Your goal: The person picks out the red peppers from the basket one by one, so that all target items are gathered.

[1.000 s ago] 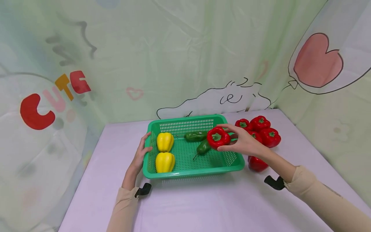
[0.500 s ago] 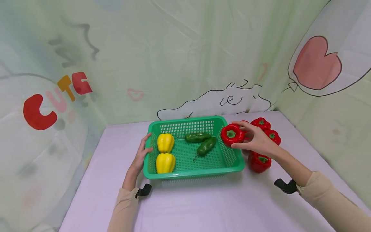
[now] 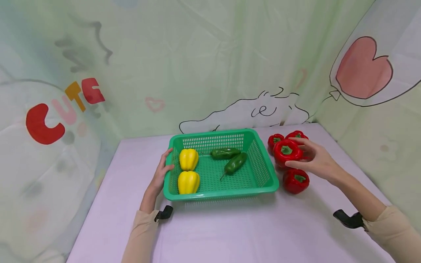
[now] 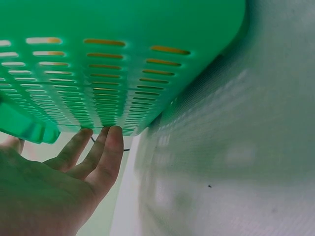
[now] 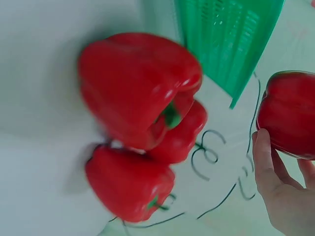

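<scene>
My right hand (image 3: pixel 315 159) grips a red bell pepper (image 3: pixel 285 156) between thumb and fingers, to the right of the green basket (image 3: pixel 227 195). In the right wrist view this held bell pepper (image 5: pixel 290 113) is raised off the table, with fingertips on its side. Other red bell peppers (image 3: pixel 296 181) lie around and below it, some partly hidden by the hand. My left hand (image 3: pixel 160 175) holds the basket's left rim, thumb over the edge; in the left wrist view its fingers (image 4: pixel 110 152) press the slotted outer wall.
Inside the basket, two yellow bell peppers (image 3: pixel 188 182) stand along the left side. Two long green peppers (image 3: pixel 235 163) lie toward its right half. A pale purple cloth covers the table (image 3: pixel 210 233). Printed curtains (image 3: pixel 197 65) hang close behind and beside it.
My right hand has carried the red bell pepper from above the basket's right half out past its right rim to the other red peppers. The left hand stays on the rim.
</scene>
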`<state>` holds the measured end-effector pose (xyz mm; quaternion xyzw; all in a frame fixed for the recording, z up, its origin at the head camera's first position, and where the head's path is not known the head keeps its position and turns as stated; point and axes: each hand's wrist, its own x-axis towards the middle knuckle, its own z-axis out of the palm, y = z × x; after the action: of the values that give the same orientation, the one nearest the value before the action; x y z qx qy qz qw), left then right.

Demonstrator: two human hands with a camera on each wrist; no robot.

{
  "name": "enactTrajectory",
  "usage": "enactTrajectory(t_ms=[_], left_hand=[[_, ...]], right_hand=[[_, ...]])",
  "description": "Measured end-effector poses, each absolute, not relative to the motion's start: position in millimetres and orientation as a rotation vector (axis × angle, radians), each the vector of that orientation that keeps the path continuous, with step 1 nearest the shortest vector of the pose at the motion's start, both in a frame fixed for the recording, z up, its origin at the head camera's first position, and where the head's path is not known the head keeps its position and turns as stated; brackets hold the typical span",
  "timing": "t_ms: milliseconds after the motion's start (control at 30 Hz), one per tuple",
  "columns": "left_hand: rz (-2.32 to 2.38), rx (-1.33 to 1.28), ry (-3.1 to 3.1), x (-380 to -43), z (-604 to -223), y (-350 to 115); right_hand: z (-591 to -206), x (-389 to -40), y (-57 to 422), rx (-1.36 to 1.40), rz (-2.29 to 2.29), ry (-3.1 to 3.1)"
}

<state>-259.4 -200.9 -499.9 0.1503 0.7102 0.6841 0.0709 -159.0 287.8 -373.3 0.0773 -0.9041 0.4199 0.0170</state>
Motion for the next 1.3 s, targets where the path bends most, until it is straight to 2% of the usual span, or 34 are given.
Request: enactTrajectory(t_ms=[500, 1300], left_hand=[[2.061, 0.451, 2.144, -259, -499, -200], [2.067, 0.447, 2.142, -259, -497, -199]], right_hand=[[-388, -140, 353, 0.077, 1.264, -2.771], [-419, -123, 387, -0.173, 1.254, -2.791]])
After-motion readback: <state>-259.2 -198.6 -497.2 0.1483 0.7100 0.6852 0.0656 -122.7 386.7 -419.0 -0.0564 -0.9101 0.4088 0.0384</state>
